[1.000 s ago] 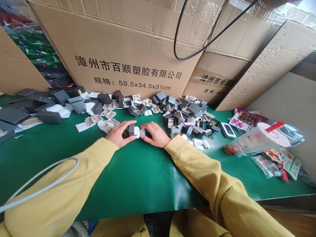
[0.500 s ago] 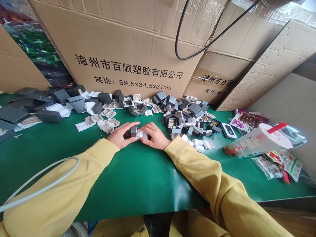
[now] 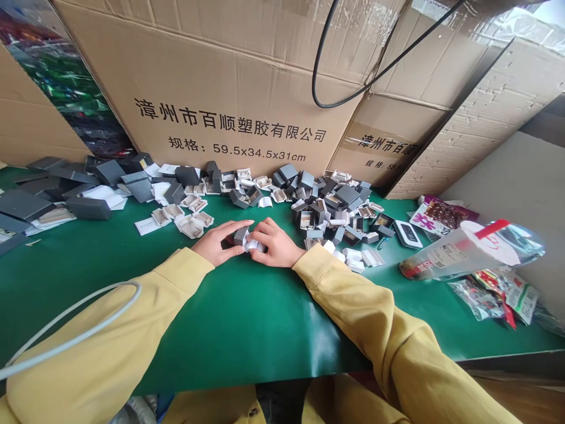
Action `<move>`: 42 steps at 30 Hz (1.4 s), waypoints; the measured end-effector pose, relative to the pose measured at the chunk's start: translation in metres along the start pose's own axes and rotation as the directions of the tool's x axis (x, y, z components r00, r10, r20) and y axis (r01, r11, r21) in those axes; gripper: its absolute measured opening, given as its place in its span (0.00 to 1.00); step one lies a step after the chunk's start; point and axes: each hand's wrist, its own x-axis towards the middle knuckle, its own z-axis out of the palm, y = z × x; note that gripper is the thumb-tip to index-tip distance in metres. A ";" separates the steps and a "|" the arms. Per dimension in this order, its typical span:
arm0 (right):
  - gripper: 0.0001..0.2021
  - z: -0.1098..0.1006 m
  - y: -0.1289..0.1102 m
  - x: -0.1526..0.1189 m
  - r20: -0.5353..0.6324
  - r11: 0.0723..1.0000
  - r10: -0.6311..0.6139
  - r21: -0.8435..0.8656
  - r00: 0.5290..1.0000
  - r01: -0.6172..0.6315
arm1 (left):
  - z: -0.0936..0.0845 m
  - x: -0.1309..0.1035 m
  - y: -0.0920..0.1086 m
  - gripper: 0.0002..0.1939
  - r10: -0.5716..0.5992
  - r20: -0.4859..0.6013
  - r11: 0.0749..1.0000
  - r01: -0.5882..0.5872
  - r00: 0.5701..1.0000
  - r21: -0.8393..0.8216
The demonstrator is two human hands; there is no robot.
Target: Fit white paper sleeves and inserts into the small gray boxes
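Observation:
Near the middle of the green table (image 3: 247,318), my left hand (image 3: 219,242) grips a small dark grey box (image 3: 241,236) between thumb and fingers. My right hand (image 3: 277,244) is closed on a small white piece (image 3: 254,245), which touches the right side of the grey box. Fingers of my right hand cover part of the white piece. Behind my hands lie loose white inserts (image 3: 190,225) and, to the right, a heap of small grey boxes (image 3: 348,195), some of them open.
Larger grey boxes (image 3: 88,208) with papers lie at the left. A plastic cup (image 3: 454,253), a small white device (image 3: 408,234) and snack packets (image 3: 507,294) are at the right. Cardboard boxes (image 3: 212,70) stand behind; a white cable (image 3: 88,333) loops over my left sleeve.
The grey box has tilted slightly in my left hand, and the fingers of my right hand have shifted a little over the white piece.

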 end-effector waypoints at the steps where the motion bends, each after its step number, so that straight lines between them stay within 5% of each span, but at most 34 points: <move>1: 0.12 0.000 0.000 0.000 0.011 1.000 -0.003 0.005 1.000 0.003 | 0.000 0.000 0.000 0.29 0.000 0.005 1.000 0.000 1.000 -0.004; 18: 0.16 0.001 0.000 -0.002 -0.002 1.000 -0.005 0.030 1.000 0.005 | -0.002 0.002 -0.004 0.36 -0.086 0.064 0.968 0.099 0.994 -0.229; 42: 0.18 0.000 -0.005 -0.003 0.071 0.996 0.054 -0.072 0.996 -0.049 | 0.001 -0.001 0.003 0.35 -0.008 0.018 1.000 0.008 1.000 -0.009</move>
